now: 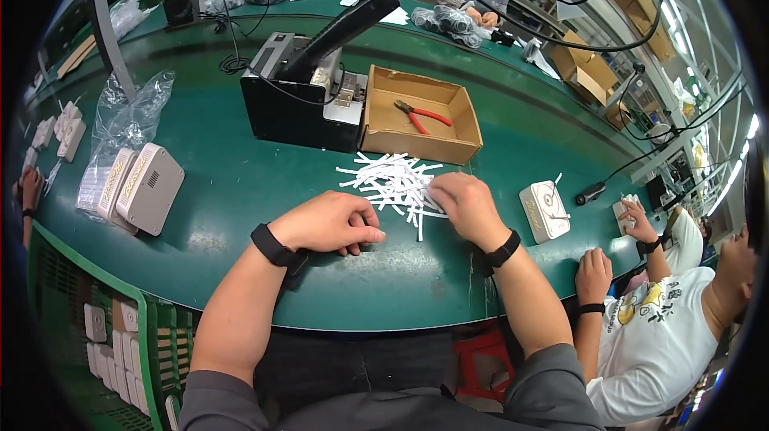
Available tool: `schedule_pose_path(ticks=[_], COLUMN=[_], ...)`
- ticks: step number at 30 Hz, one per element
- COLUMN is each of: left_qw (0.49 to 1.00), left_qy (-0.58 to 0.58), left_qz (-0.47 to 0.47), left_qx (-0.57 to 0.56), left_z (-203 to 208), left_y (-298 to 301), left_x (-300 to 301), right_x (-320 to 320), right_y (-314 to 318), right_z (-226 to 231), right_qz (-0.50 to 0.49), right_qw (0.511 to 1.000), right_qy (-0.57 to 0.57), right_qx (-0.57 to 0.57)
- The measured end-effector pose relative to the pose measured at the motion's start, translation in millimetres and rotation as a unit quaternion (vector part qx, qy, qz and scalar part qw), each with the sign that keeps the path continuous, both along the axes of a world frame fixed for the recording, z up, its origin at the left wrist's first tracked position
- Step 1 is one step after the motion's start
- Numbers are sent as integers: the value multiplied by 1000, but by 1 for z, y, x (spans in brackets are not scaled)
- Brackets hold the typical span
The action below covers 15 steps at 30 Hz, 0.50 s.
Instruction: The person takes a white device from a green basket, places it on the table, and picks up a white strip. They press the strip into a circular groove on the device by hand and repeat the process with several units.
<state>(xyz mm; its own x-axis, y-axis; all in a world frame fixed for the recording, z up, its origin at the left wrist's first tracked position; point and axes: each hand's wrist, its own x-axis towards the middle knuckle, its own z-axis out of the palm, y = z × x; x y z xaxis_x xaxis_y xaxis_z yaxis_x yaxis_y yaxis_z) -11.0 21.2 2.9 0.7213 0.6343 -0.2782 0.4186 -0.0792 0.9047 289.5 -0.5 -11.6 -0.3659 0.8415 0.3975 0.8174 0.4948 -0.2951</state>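
Observation:
A loose pile of narrow white strips (394,183) lies on the green table in front of me. My right hand (467,203) is at the pile's right edge, fingers bent down and drawn together against the strips; whether a strip is between the fingertips is hidden. Just nearer than the pile, my left hand (336,224) rests by the table with its fingers curled in and the thumb pointing right. Nothing shows in it. Each wrist wears a black band.
Behind the pile stand a black bench machine (300,102) and a cardboard tray (420,147) holding red-handled cutters (423,116). White boxy devices (152,191) stand left, another device (546,211) right. A green crate (144,335) is lower left. Co-workers sit right and across.

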Motion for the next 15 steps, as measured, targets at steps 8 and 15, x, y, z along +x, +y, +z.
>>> schedule_pose_path(ticks=[8, 15], left_qw=[1000, 998], left_qy=[8, 35], left_qz=[0, -6], left_qx=[-7, 49], left_z=[-3, 0], left_y=[0, 1], left_x=[5, 2], right_x=[-5, -7], right_y=[-12, -17], right_z=[14, 17], right_qz=[-66, -55], right_qw=[977, 978], right_qy=[194, 174], right_qx=[-59, -98])
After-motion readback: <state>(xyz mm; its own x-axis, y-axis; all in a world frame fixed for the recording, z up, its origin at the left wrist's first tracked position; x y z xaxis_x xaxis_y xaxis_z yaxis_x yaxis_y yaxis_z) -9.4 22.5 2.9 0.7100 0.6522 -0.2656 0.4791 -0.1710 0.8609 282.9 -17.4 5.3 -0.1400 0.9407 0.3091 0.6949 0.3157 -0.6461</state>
